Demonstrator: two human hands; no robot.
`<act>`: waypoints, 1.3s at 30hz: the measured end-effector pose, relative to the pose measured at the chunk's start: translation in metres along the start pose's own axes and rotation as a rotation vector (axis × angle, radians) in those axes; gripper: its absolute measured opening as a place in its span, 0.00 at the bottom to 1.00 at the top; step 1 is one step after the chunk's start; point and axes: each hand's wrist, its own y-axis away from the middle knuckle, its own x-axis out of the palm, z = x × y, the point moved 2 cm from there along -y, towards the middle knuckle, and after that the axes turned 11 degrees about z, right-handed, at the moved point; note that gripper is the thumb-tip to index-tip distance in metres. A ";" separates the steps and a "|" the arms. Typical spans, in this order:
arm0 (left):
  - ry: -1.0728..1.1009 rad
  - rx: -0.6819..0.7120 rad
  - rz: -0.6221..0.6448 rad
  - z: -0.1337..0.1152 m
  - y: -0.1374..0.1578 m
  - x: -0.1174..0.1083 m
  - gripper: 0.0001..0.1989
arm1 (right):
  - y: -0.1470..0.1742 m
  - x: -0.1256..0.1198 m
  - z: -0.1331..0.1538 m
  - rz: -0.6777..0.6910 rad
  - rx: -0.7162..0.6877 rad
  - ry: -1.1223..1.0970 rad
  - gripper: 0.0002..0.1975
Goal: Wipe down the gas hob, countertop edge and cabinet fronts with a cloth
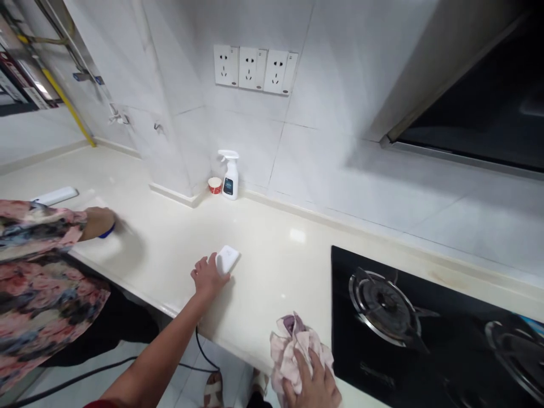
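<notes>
My left hand (209, 279) reaches over the pale countertop, its thumb and index finger at the near end of a flat white rectangular device (228, 258), the other fingers curled loosely. A small mark shows on the device's top; its exact kind I cannot make out. At the counter's front edge, left of the gas stove, my right hand (317, 382) is closed on a crumpled pale pink cloth (302, 347) with a purple patch. Part of the cloth is hidden under my fingers.
A white spray bottle (230, 178) and a small red-and-white cup (215, 185) stand in the wall corner. The black gas stove (450, 340) lies right, below a range hood (476, 96). A co-worker's blurred hand (97, 223) is at left, near a long white object (56, 196).
</notes>
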 end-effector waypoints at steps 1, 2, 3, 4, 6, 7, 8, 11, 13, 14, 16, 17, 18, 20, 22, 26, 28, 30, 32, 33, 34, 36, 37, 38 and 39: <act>-0.013 -0.009 0.024 -0.001 -0.002 -0.001 0.39 | 0.000 -0.001 0.001 0.012 -0.001 -0.003 0.26; -0.029 -0.018 0.047 -0.001 -0.004 -0.002 0.39 | 0.000 -0.002 0.001 0.025 -0.001 -0.006 0.27; -0.048 -0.028 0.071 -0.002 -0.005 -0.002 0.40 | 0.000 -0.002 0.002 0.037 0.001 -0.007 0.27; -0.069 -0.034 0.094 -0.002 -0.006 -0.002 0.40 | 0.000 -0.003 0.002 0.047 0.003 -0.006 0.26; -0.109 -0.035 0.125 -0.002 -0.007 -0.001 0.40 | 0.000 -0.003 0.002 0.055 0.009 0.000 0.26; -0.124 -0.030 0.133 -0.002 -0.008 0.000 0.40 | 0.000 -0.003 0.002 0.056 0.009 0.004 0.26; -0.133 -0.026 0.136 -0.002 -0.008 0.001 0.40 | 0.000 -0.003 0.002 0.058 0.008 0.006 0.26; -0.140 -0.014 0.123 -0.002 -0.009 0.002 0.39 | 0.001 -0.002 0.001 0.056 0.003 0.007 0.26; -0.134 -0.008 0.110 -0.002 -0.009 0.002 0.40 | 0.001 0.001 -0.001 0.042 -0.007 0.007 0.26; -0.126 -0.004 0.107 -0.002 -0.009 0.002 0.40 | 0.001 0.002 -0.002 0.030 -0.015 0.008 0.26; -0.106 0.007 0.097 0.000 -0.009 0.001 0.41 | 0.001 0.005 -0.004 0.007 -0.031 0.008 0.27; -0.096 0.014 0.089 0.001 -0.009 0.001 0.40 | 0.001 0.006 -0.005 -0.002 -0.037 0.007 0.27; -0.088 0.023 0.080 0.003 -0.009 0.001 0.40 | 0.001 0.007 -0.005 -0.010 -0.040 0.005 0.27; -0.080 0.038 0.058 0.007 -0.010 0.000 0.39 | 0.001 0.007 -0.005 -0.021 -0.049 0.000 0.27; -0.079 0.046 0.041 0.013 -0.011 -0.002 0.39 | 0.000 0.005 -0.004 -0.034 -0.058 -0.005 0.27; -0.075 0.027 0.022 0.029 -0.015 -0.009 0.39 | 0.000 -0.003 0.001 -0.046 -0.049 -0.018 0.26; -0.077 0.008 0.007 0.038 -0.018 -0.014 0.40 | -0.001 -0.007 0.004 -0.049 -0.035 -0.028 0.26; -0.078 -0.003 0.004 0.043 -0.019 -0.018 0.40 | -0.001 -0.011 0.007 -0.055 -0.019 -0.034 0.26; -0.079 -0.011 0.020 0.046 -0.018 -0.022 0.40 | -0.002 -0.013 0.009 -0.059 -0.011 -0.033 0.26; -0.080 -0.016 0.032 0.046 -0.017 -0.024 0.40 | -0.002 -0.014 0.010 -0.061 -0.008 -0.032 0.26; -0.081 -0.020 0.044 0.045 -0.016 -0.025 0.40 | -0.002 -0.014 0.010 -0.063 -0.007 -0.030 0.26; -0.081 -0.024 0.060 0.044 -0.013 -0.026 0.41 | -0.003 -0.015 0.011 -0.070 -0.011 -0.028 0.26; -0.080 -0.021 0.063 0.043 -0.011 -0.026 0.41 | -0.003 -0.015 0.011 -0.074 -0.015 -0.027 0.26; -0.080 -0.017 0.063 0.043 -0.010 -0.026 0.41 | -0.002 -0.015 0.011 -0.077 -0.019 -0.027 0.26; -0.081 -0.013 0.060 0.043 -0.009 -0.025 0.40 | -0.002 -0.016 0.011 -0.079 -0.023 -0.027 0.26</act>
